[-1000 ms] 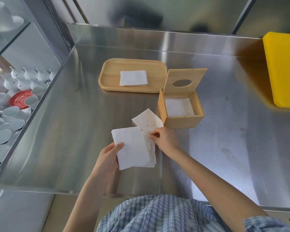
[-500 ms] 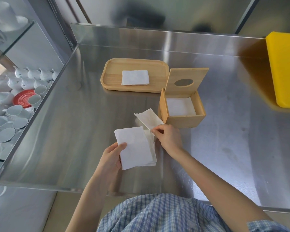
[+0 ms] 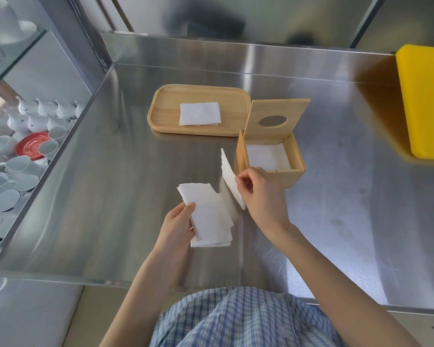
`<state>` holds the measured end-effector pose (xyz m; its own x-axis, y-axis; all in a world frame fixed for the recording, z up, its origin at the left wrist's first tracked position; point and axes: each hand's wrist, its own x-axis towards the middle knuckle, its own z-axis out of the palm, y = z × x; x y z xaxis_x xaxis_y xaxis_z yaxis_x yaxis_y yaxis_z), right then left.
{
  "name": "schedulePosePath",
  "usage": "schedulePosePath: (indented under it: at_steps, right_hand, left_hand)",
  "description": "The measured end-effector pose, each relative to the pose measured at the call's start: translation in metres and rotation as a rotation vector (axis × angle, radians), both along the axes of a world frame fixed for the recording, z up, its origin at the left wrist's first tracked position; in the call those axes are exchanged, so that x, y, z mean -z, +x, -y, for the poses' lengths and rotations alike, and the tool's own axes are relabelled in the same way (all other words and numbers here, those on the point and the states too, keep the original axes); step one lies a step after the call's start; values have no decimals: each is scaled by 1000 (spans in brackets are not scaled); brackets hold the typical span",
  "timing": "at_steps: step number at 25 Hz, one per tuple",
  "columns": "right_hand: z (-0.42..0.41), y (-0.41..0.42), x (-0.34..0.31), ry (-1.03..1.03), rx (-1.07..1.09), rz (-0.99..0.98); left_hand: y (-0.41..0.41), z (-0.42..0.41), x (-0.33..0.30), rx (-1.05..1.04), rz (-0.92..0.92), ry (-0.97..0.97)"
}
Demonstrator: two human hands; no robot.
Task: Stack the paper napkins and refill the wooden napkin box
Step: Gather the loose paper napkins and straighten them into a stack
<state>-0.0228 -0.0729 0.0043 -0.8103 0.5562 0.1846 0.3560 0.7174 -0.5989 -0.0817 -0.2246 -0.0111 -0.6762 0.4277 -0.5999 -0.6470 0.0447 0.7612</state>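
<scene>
My left hand (image 3: pixel 178 226) grips a small pile of white paper napkins (image 3: pixel 209 216) above the steel counter. My right hand (image 3: pixel 259 191) pinches one single napkin (image 3: pixel 229 177), held on edge and apart from the pile, just left of the wooden napkin box (image 3: pixel 292 176). The box stands with its lid (image 3: pixel 276 118) tipped up at the back, and white napkins (image 3: pixel 267 156) lie inside it. Behind it, a wooden tray (image 3: pixel 166 113) carries another folded stack of napkins (image 3: pixel 200 113).
A yellow board (image 3: pixel 426 101) lies at the far right of the steel counter (image 3: pixel 110 196). Beyond the counter's left edge, a lower shelf holds several white cups (image 3: pixel 23 166) and a red saucer (image 3: pixel 30 145). A steel backsplash (image 3: pixel 236 56) closes the rear.
My right hand has pulled one napkin away from the pile and lifted it onto its edge beside the box. My left hand keeps hold of the remaining pile.
</scene>
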Motion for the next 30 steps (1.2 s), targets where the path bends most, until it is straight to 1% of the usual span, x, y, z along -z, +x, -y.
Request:
schedulePosePath:
  at_steps: [3,6,8,11,17,23,28,30]
  right_hand:
    - [10,5,1,91,-100,-34]
    - [26,9,12,132,-200,14]
    - [37,12,18,157,-210,37]
    - [45,12,21,281,-239,16]
    - [51,11,27,290,-354,4]
    - [51,11,29,298,-399,3]
    - [51,12,27,274,-478,37]
    - [52,13,24,193,-487,64]
  left_hand:
    - [3,-4,1,-12,26,-2]
    - [4,-5,0,-1,29,20]
    - [5,-4,0,4,30,22]
    - [6,-3,1,3,38,28]
    - [7,-3,0,15,33,-5]
    - [5,-4,-2,-35,110,30]
    - [6,-3,-3,48,9,-26]
    - [5,-1,-2,46,-6,-24]
